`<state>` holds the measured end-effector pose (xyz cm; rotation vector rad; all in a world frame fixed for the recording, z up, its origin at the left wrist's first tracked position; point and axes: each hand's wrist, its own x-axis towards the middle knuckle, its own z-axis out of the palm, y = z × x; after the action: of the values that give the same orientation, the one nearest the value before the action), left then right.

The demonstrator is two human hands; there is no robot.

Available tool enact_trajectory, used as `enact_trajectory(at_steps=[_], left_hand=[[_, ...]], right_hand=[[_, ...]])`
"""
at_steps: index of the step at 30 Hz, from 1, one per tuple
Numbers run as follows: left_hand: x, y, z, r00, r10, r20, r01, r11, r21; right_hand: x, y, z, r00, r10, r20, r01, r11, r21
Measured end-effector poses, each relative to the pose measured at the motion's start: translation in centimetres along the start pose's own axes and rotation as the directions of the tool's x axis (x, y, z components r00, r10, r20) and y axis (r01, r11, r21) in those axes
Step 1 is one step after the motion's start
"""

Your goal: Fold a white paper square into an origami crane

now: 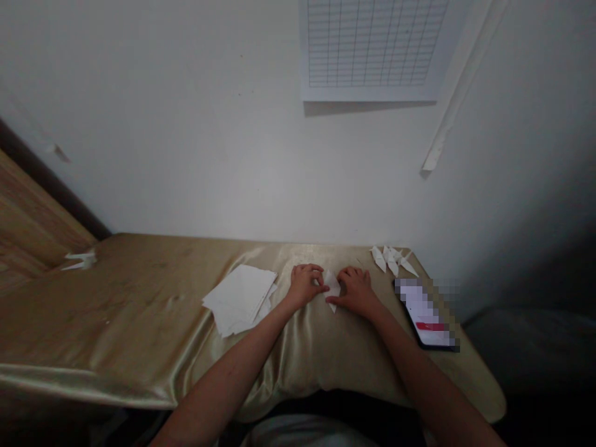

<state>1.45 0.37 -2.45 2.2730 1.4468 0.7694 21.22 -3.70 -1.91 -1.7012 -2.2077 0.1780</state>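
Observation:
A small folded white paper piece (332, 288) lies on the gold satin cloth (139, 323) that covers the table. My left hand (305, 284) rests curled on the paper's left edge, fingertips pinching it. My right hand (356, 289) presses on its right edge with fingers bent. Both hands meet over the paper near the table's far middle. A loose stack of white paper sheets (242, 297) lies just left of my left hand.
Several finished folded paper shapes (392, 259) lie at the far right by the wall. A phone (428, 313) lies at the right edge. Another folded white piece (81, 259) sits at the far left. A grid chart (372, 43) hangs on the wall.

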Motion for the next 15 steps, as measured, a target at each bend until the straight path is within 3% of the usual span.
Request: enact_trajectory(at_steps=[8, 15], left_hand=[[0.0, 0.4, -0.3, 0.999, -0.035, 0.010, 0.035, 0.999, 0.005], [-0.1, 0.2, -0.3, 1.000, -0.014, -0.001, 0.014, 1.000, -0.028]], right_hand=[[-0.8, 0.3, -0.9, 0.998, -0.041, 0.048, 0.037, 0.995, 0.089], [-0.4, 1.6, 0.1, 0.998, -0.045, -0.051, 0.053, 0.984, 0.169]])
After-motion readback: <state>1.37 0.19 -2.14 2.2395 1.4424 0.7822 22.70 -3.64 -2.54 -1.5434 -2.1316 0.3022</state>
